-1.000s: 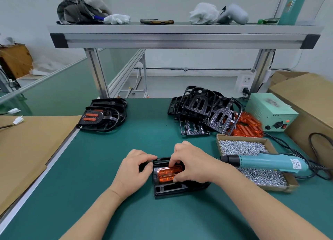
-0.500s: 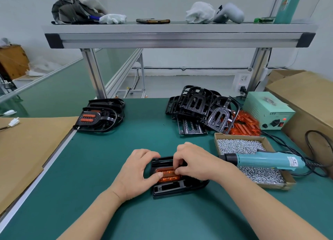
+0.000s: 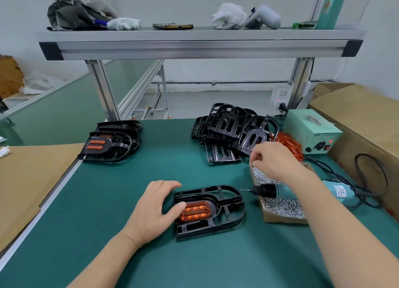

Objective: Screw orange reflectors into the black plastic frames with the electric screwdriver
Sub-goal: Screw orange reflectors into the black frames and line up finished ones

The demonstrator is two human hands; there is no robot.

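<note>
A black plastic frame (image 3: 228,210) lies flat on the green table in front of me, with an orange reflector (image 3: 195,211) seated in its left half. My left hand (image 3: 155,210) rests at the frame's left end, thumb pressing on the reflector's edge. My right hand (image 3: 274,160) hovers over the far end of the cardboard screw box (image 3: 280,216), fingertips curled together down at the screws; I cannot see whether it holds one. The teal electric screwdriver (image 3: 280,191) lies across the box, bit pointing left toward the frame.
A pile of bare black frames (image 3: 228,130) and loose orange reflectors (image 3: 289,143) sit at the back right, beside a green power unit (image 3: 313,132). Stacked frames with reflectors (image 3: 110,143) lie at the back left. Cardboard flanks both sides; cables trail right.
My right hand left the reflector and moved right and back to the screw box. My left hand stayed at the frame, thumb now on the reflector. The frame is uncovered.
</note>
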